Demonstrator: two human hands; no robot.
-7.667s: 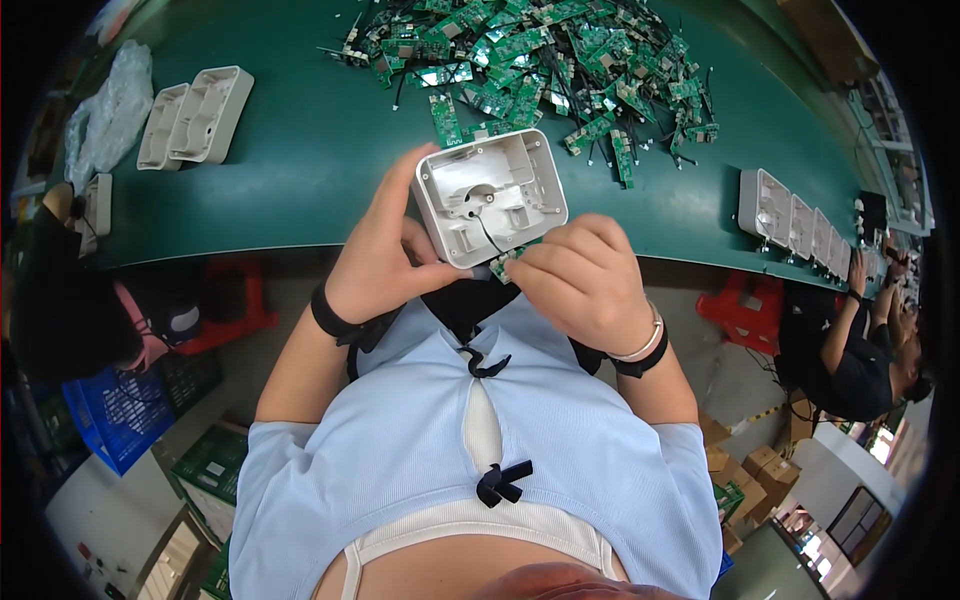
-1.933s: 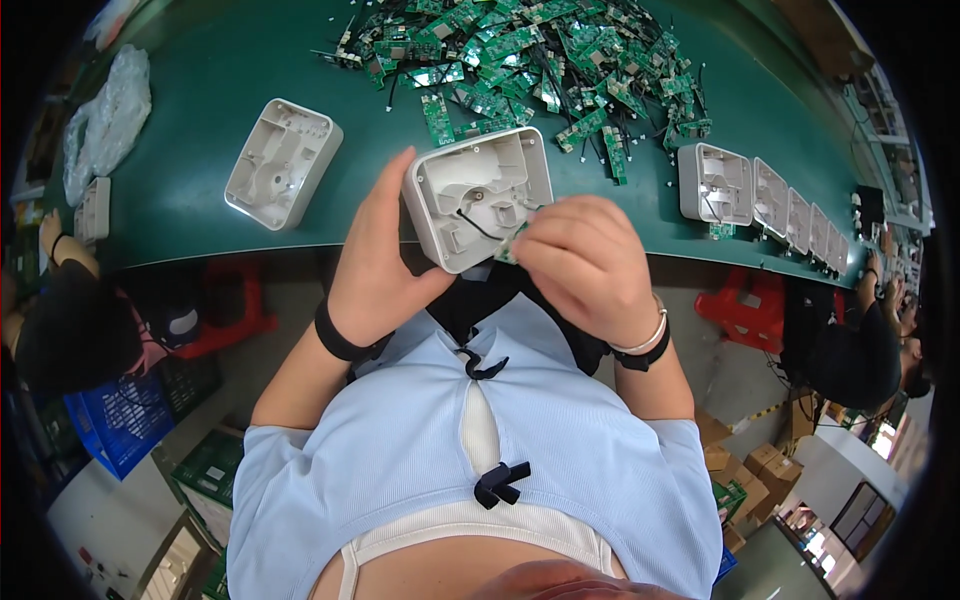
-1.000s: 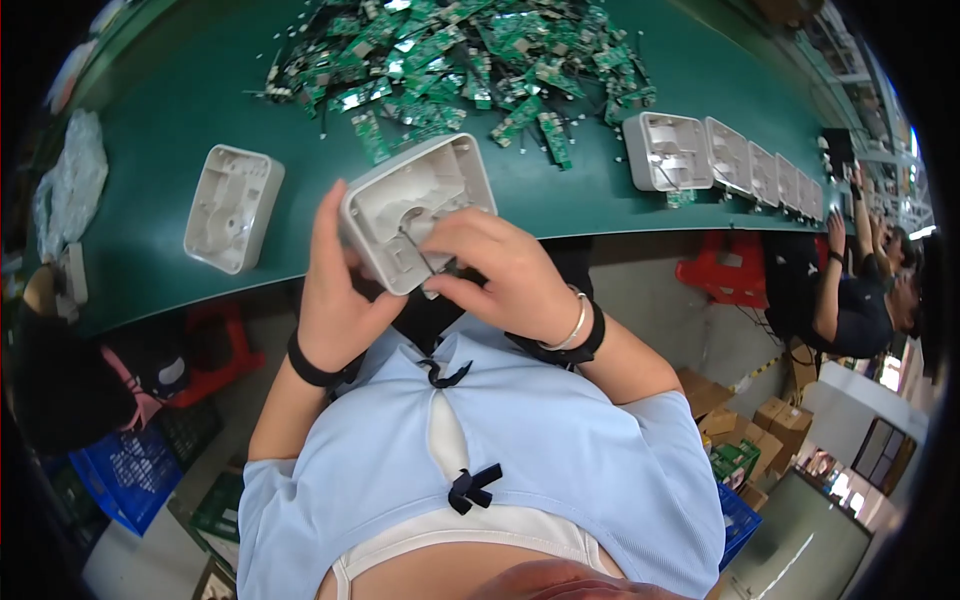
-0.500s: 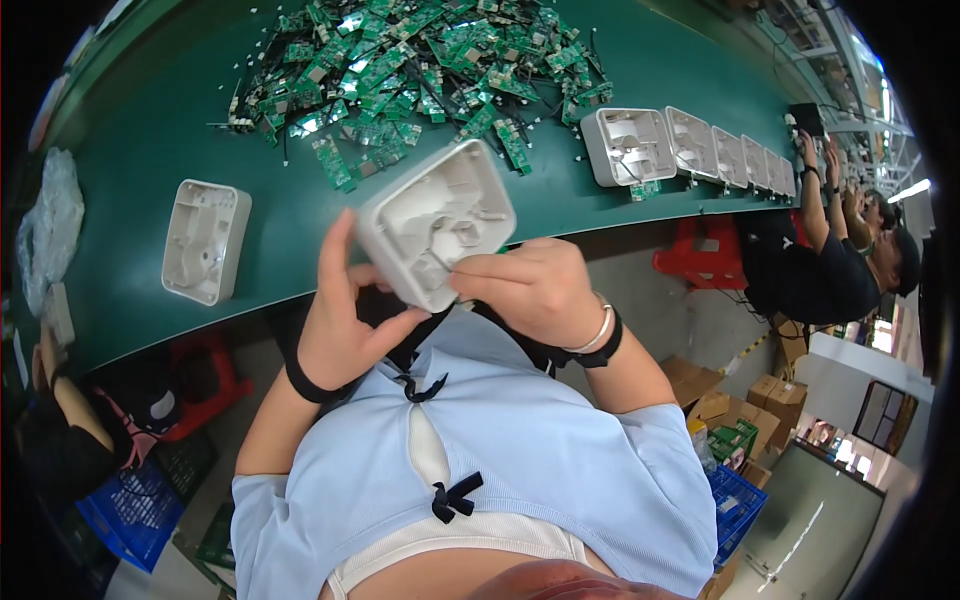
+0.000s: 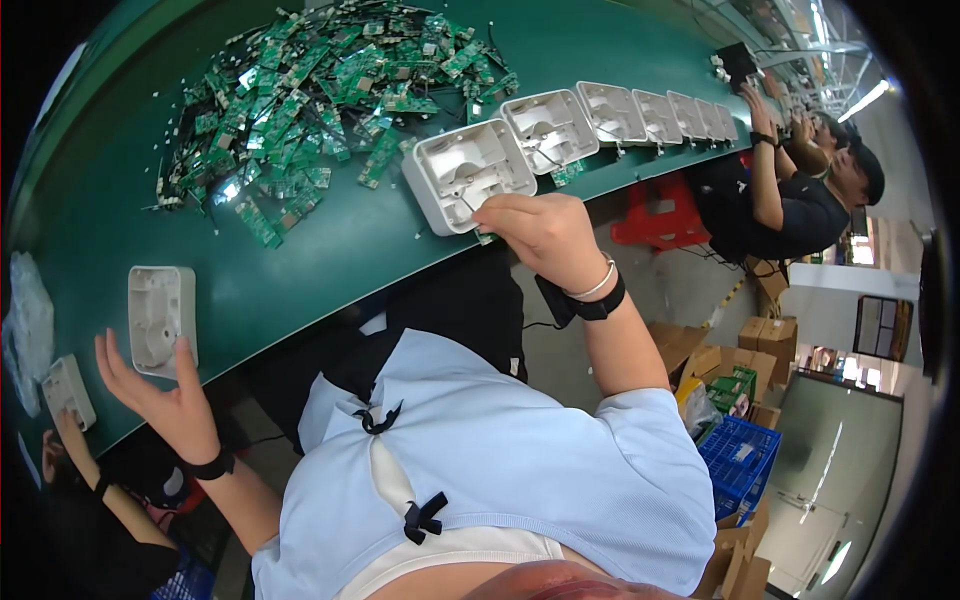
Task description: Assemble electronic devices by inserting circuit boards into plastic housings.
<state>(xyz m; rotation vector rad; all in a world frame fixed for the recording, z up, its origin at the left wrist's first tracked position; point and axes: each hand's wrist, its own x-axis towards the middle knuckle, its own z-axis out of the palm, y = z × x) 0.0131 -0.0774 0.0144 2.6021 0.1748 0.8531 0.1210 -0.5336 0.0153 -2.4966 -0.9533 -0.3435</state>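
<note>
A white open plastic housing (image 5: 432,190) stands on the green bench at the near end of a row. The fingers of my right hand (image 5: 548,238) are pinched at its near corner, and a bit of green circuit board (image 5: 487,238) shows just below them. Whether they also grip a wire there is hidden. My left hand (image 5: 165,405) holds nothing, its fingers spread around the near end of another white housing (image 5: 186,300) on the left; I cannot tell whether they touch it.
Loose green circuit boards with black wires (image 5: 300,110) lie heaped on the bench (image 5: 270,300). More white housings (image 5: 548,130) run in a row to the right. At far left are a clear plastic bag (image 5: 30,320) and a co-worker's hand on a white housing (image 5: 62,385). Other people sit at right.
The housing both hands held has come down onto the bench at the row's near end. My left hand has let go and moved left to the other housing. The view has shifted.
</note>
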